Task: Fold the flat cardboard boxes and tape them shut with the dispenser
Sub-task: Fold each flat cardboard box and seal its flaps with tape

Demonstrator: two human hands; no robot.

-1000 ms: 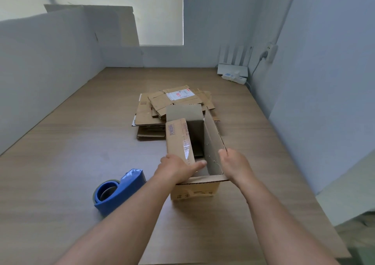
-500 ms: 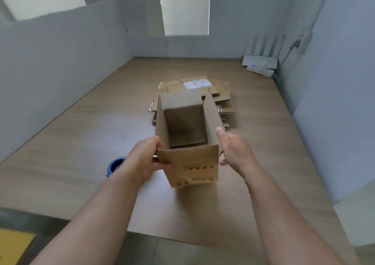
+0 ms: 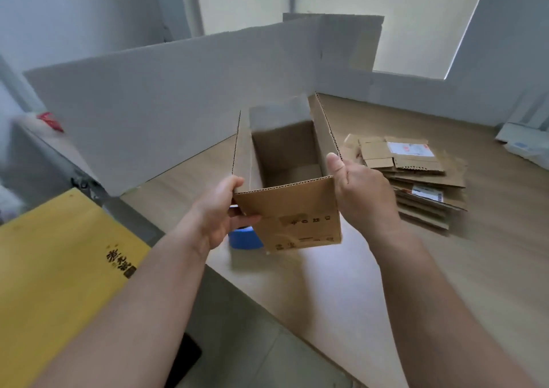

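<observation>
Head view: a brown corrugated cardboard box, set up into its box shape with its open end turned toward the camera, is held between both hands over the near edge of a light wooden table. It appears to be clear of the tabletop, with a shadow under it. Its flaps stand up around the opening, and the far flap is blurred.

The left hand grips the near left corner. Its thumb lies on the rim and its curled fingers press against the printed near face. The right hand clasps the right wall at the near right corner, with the thumb pointing up along the edge of the flap. Its other fingers are hidden behind the hand, so how they lie cannot be told.

A blue tape dispenser sits on the table just behind and below the left hand, mostly covered by the hand and the box. To the right of the right hand, a stack of flattened brown cardboard boxes lies on the table, some with white labels. A tall pale grey cardboard partition stands along the table's left side. At lower left, off the table, is a yellow flat surface with black printed characters.
</observation>
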